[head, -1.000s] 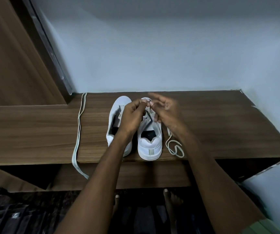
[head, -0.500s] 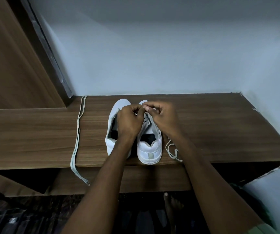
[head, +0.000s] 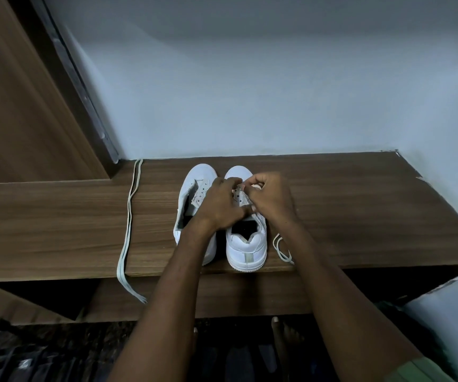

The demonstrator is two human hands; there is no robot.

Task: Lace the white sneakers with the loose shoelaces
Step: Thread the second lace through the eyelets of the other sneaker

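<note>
Two white sneakers (head: 222,213) are set side by side on the wooden shelf (head: 360,210), toes toward the wall, heels at the near edge. Both hands are held over the right sneaker (head: 245,244); the left hand (head: 218,205) is curled on its eyelet flap, the right hand (head: 270,198) pinches a lace (head: 283,248) at the front eyelets, directly beneath. A second lace (head: 128,224) is laid lengthwise well to the left, nearer the left hand.

We count two white sneakers, toes to the wall, side by side at the table's front edge. Left sneaker (head: 192,194): unlaced, eyelets bare. Right sneaker (head: 247,244): heel toward us, lace (head: 281,248) trailing in loops just beside it. Second lace (head: 128,216): doubled, lying well left, ends hanging over the edge.
</note>
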